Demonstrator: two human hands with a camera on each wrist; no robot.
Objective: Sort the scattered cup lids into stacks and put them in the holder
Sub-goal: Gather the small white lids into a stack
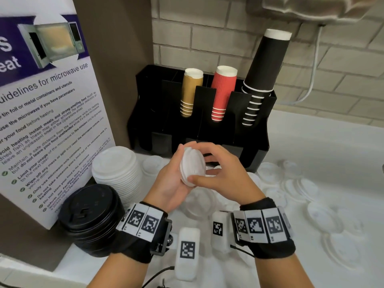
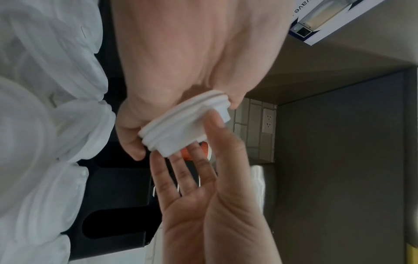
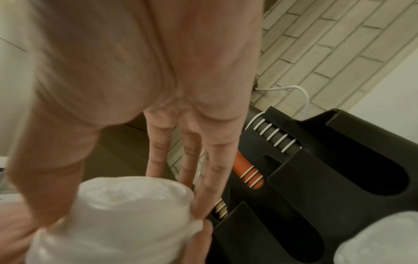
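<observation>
A small stack of white cup lids (image 1: pixel 190 163) is held on edge above the counter, in front of the black holder (image 1: pixel 255 129). My left hand (image 1: pixel 178 173) cradles it from the left, thumb and fingers curled round the rim (image 2: pixel 184 125). My right hand (image 1: pixel 200 162) pinches the same stack, thumb on its near face and fingers over the top. In the right wrist view the stack (image 3: pixel 126 210) sits under my extended fingers (image 3: pixel 210 169). Loose white lids (image 1: pixel 301 188) lie scattered on the counter to the right.
A tall stack of larger white lids (image 1: pixel 116 169) and a stack of black lids (image 1: pixel 91 217) stand at the left by a microwave poster (image 1: pixel 41 100). The holder's back slots carry gold (image 1: pixel 191 92), red (image 1: pixel 223 92) and black cups (image 1: pixel 264 67). A white cable (image 1: pixel 311 84) hangs at the wall.
</observation>
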